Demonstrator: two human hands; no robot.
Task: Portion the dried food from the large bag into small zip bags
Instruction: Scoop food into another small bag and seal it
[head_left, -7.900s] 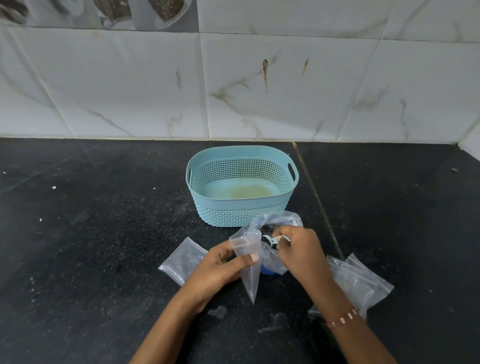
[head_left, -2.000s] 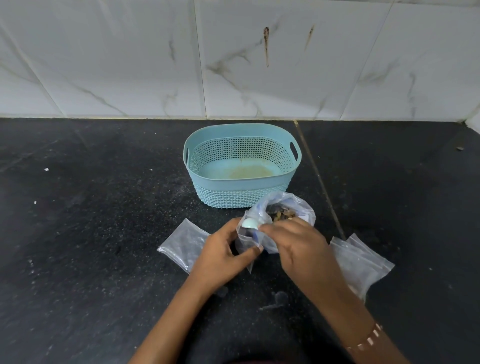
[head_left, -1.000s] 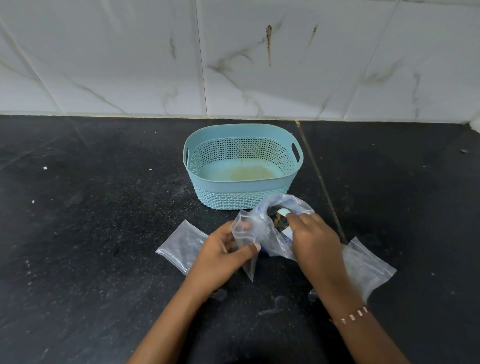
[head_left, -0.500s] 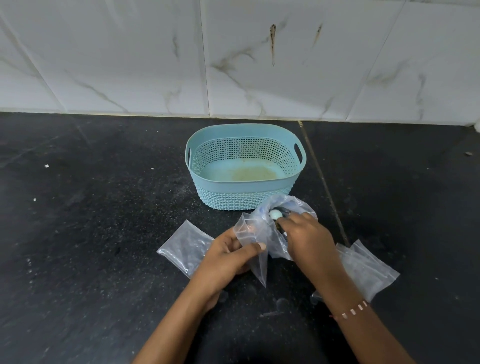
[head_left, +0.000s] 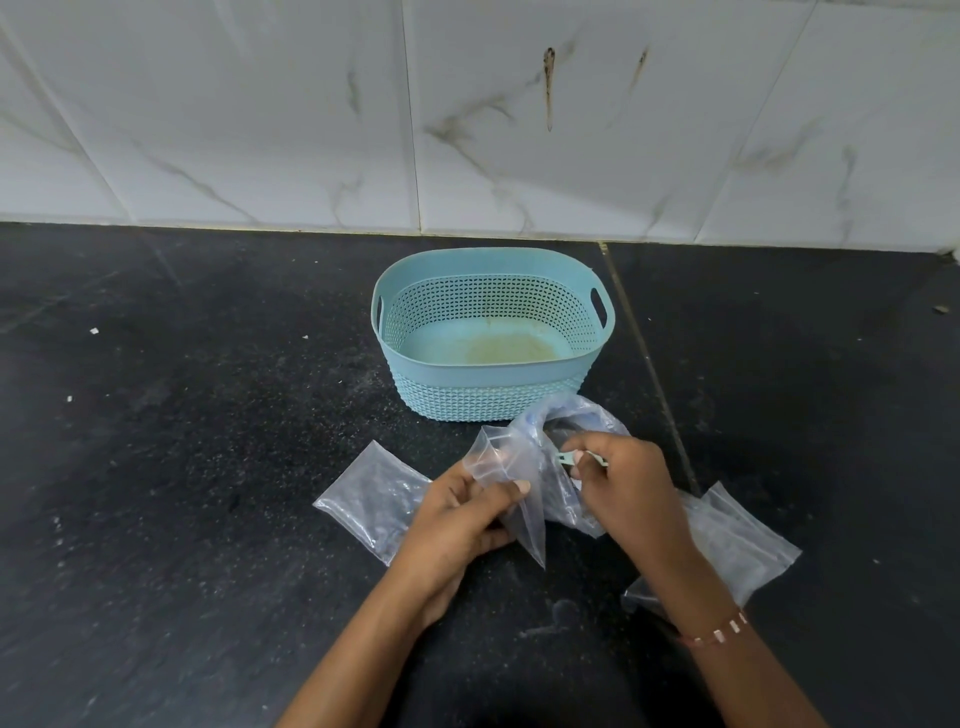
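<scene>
Both hands were occupied with clear plastic bags just in front of the blue basket.

The left hand (head_left: 457, 512) pinched a small zip bag (head_left: 511, 486) between thumb and fingers, its mouth upward and its lower corner hanging toward the black counter (head_left: 182, 467). The right hand (head_left: 626, 486), close beside it, had its fingers curled on a small pale scoop (head_left: 571, 458) at the mouth of the large bag (head_left: 569, 421); bag contents not discernible. The large bag stood just before the blue basket (head_left: 491, 387). One flat zip bag (head_left: 371, 493) lay left of the hands; more clear bags (head_left: 737, 540) lay to the right, partly under the right forearm, which bore a bracelet (head_left: 719, 630).
</scene>
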